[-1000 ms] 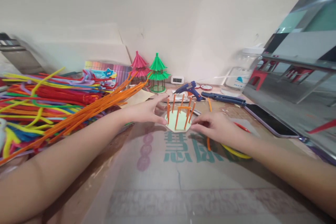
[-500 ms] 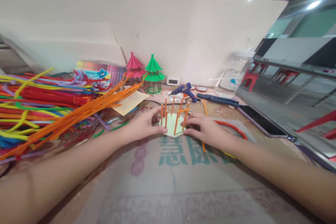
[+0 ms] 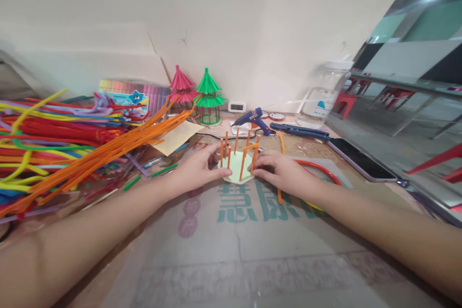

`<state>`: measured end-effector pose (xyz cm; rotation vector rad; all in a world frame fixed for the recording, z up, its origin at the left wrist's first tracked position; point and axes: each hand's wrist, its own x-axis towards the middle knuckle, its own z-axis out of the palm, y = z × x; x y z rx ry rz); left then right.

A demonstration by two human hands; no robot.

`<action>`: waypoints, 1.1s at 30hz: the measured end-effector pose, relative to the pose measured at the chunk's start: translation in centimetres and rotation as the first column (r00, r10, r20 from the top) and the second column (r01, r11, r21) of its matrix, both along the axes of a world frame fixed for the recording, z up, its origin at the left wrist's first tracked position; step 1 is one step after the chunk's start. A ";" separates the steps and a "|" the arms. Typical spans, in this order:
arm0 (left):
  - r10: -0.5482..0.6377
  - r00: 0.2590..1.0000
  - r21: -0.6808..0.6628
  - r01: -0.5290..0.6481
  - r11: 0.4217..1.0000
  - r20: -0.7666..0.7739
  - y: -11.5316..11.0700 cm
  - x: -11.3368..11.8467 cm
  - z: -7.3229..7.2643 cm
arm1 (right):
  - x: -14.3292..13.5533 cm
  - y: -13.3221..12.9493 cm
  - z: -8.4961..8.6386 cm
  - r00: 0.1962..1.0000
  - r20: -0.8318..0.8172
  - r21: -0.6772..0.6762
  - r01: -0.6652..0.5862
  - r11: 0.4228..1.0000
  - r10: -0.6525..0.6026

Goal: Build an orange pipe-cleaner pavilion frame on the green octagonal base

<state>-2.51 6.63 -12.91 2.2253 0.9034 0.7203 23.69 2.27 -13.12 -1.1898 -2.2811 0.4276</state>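
Note:
A flat pale green base (image 3: 236,162) with several upright orange pipe cleaner posts (image 3: 241,163) rests on the table between my hands. A short orange bar (image 3: 251,146) joins the tops of two posts at the right front. My left hand (image 3: 202,166) grips the base's left edge, its thumb at the front rim and its fingers behind the left posts. At the right edge, the curled fingers of my right hand (image 3: 277,169) pinch the rim beside a post; their exact contact is partly hidden. Just behind my right hand lies a loose orange pipe cleaner (image 3: 281,142).
Bundles of coloured pipe cleaners (image 3: 97,159) spread over the left side. Behind stand a pink pagoda (image 3: 179,86), a green pagoda (image 3: 208,96) and a small clock (image 3: 237,106). A blue glue gun (image 3: 254,119), blue-handled pliers (image 3: 299,131) and a phone (image 3: 361,160) lie farther right.
The whole view has shifted slightly. My left thumb reaches a little further over the base's front left edge. Both hands stay at the base, which keeps nearly the same place.

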 end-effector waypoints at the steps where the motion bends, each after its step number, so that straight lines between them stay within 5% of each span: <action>1: 0.007 1.000 0.005 -0.007 1.000 0.003 -0.1 0.1 0.0 | 0.0 0.1 0.0 1.000 0.008 0.008 0.002 1.000 -0.003; 14: 0.036 0.999 -0.023 -0.036 0.999 0.006 -1.1 0.8 1.1 | 0.6 1.3 -0.8 1.000 0.001 0.031 0.030 0.999 -0.030; 21: 0.075 0.995 0.066 -0.071 0.995 -0.066 -1.5 0.8 0.9 | 0.4 1.1 -0.5 1.000 0.013 0.052 0.025 0.998 -0.026; 24: 0.111 0.994 0.203 -0.110 0.973 0.010 -1.2 0.3 0.9 | 0.5 1.1 -0.5 0.999 0.019 0.054 0.038 0.998 -0.039; 27: 0.092 0.988 0.435 -0.139 0.890 0.126 -1.1 0.0 2.1 | 0.5 1.0 -0.4 0.999 0.019 0.050 0.049 0.998 -0.050; 33: 0.028 0.999 0.617 -0.036 0.786 0.022 -2.4 0.4 5.3 | 0.1 0.4 0.2 0.994 -0.009 -0.028 0.113 0.993 -0.113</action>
